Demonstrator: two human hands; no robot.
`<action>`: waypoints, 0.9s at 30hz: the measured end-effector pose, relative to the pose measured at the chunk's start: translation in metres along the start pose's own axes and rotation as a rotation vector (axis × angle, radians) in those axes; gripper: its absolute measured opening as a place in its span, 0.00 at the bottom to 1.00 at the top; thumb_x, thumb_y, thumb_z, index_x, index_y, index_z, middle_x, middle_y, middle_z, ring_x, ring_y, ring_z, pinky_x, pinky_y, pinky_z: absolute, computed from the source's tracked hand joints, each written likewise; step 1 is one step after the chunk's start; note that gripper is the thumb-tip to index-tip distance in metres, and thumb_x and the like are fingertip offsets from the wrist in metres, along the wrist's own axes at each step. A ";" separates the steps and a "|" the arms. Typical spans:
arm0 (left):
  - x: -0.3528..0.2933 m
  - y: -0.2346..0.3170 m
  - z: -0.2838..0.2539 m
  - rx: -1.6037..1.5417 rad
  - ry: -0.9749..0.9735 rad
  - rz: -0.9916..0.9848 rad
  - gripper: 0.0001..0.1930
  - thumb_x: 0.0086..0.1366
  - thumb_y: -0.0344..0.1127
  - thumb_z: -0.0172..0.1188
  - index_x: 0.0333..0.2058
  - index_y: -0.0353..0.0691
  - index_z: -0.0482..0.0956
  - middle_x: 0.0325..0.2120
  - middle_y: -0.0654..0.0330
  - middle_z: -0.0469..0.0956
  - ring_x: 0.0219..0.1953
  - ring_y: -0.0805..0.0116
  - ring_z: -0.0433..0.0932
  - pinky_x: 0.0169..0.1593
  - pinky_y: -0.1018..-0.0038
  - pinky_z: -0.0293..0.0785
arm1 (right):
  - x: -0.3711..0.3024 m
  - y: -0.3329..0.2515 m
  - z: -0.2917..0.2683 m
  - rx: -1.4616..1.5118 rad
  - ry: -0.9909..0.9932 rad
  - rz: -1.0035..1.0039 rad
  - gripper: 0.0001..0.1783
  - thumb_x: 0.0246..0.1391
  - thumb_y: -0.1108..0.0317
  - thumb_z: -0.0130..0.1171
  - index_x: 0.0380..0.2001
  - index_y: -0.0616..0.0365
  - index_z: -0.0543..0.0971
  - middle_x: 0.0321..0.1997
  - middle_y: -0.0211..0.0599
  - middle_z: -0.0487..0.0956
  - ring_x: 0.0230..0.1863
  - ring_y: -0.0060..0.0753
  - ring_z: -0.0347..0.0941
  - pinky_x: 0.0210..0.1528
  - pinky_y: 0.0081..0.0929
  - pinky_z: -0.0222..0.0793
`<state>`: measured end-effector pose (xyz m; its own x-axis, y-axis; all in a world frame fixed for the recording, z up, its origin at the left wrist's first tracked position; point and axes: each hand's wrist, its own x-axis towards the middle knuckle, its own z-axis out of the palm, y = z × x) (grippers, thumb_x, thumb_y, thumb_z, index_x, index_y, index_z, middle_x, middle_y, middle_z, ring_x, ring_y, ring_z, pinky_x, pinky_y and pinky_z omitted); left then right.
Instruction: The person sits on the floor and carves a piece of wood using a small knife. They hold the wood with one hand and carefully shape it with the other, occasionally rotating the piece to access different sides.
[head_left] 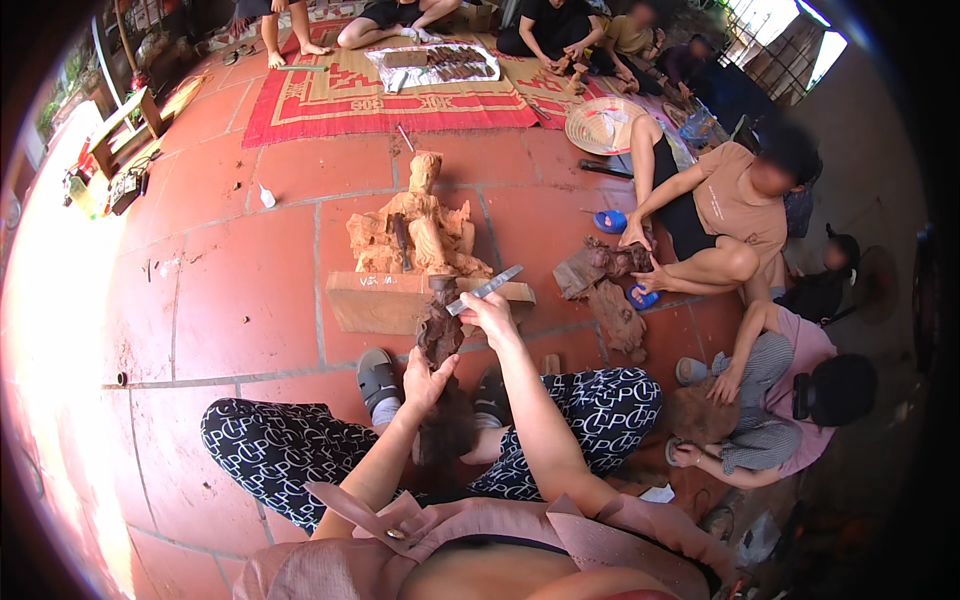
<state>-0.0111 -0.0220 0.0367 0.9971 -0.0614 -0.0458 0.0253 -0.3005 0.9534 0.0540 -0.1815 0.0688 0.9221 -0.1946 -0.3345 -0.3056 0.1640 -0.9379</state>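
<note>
A dark brown carved wooden figure [440, 325] stands upright between my knees, and my left hand [428, 378] is wrapped round its lower part. My right hand [490, 316], just to the right of its upper part, grips a flat, narrow grey strip-like tool [497, 282]. One end of this tool lies close to the figure; whether it touches, I cannot tell. Beneath the figure, a dark brown block [447, 430] shows between my forearms. Just beyond stands a larger pale wood carving [425, 225] of a seated figure, on a light wooden block [365, 305]. A dark-handled tool [400, 240] leans on it.
To the right, a person [735, 190] handles a dark carving [615, 262] beside blue slippers [610, 221]. Nearer, another person in pink [805, 375] holds a brown piece [703, 408]. Several people sit around a red patterned mat [330, 105]. A small white bottle [267, 196] stands on the tiles.
</note>
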 end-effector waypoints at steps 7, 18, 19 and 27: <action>0.002 0.000 0.002 0.024 0.005 -0.013 0.29 0.48 0.48 0.64 0.44 0.36 0.69 0.39 0.47 0.73 0.42 0.50 0.73 0.46 0.65 0.67 | 0.008 -0.008 -0.002 -0.079 -0.072 0.022 0.08 0.51 0.67 0.56 0.29 0.61 0.74 0.30 0.34 0.78 0.32 0.28 0.76 0.33 0.28 0.74; 0.004 -0.006 0.003 -0.014 -0.011 -0.008 0.29 0.48 0.49 0.63 0.47 0.39 0.68 0.41 0.47 0.72 0.45 0.52 0.72 0.49 0.65 0.66 | 0.020 0.004 -0.006 -0.057 -0.122 -0.016 0.10 0.49 0.65 0.57 0.35 0.58 0.74 0.30 0.31 0.77 0.31 0.24 0.74 0.27 0.22 0.71; 0.006 -0.008 0.004 -0.006 -0.020 0.004 0.30 0.48 0.49 0.63 0.47 0.38 0.68 0.41 0.47 0.72 0.45 0.51 0.71 0.49 0.65 0.66 | 0.022 0.003 -0.010 -0.075 -0.118 -0.006 0.09 0.50 0.68 0.56 0.34 0.60 0.74 0.30 0.32 0.77 0.30 0.25 0.75 0.28 0.23 0.72; 0.003 -0.004 0.000 0.014 -0.031 -0.027 0.32 0.48 0.49 0.63 0.47 0.36 0.67 0.43 0.45 0.71 0.46 0.51 0.71 0.49 0.65 0.66 | 0.006 -0.015 -0.018 0.167 -0.093 -0.011 0.10 0.46 0.72 0.61 0.30 0.66 0.74 0.30 0.42 0.77 0.28 0.33 0.76 0.30 0.28 0.77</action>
<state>-0.0083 -0.0213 0.0332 0.9933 -0.0827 -0.0806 0.0506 -0.3153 0.9476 0.0599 -0.2024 0.0790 0.9456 -0.1081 -0.3068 -0.2586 0.3222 -0.9107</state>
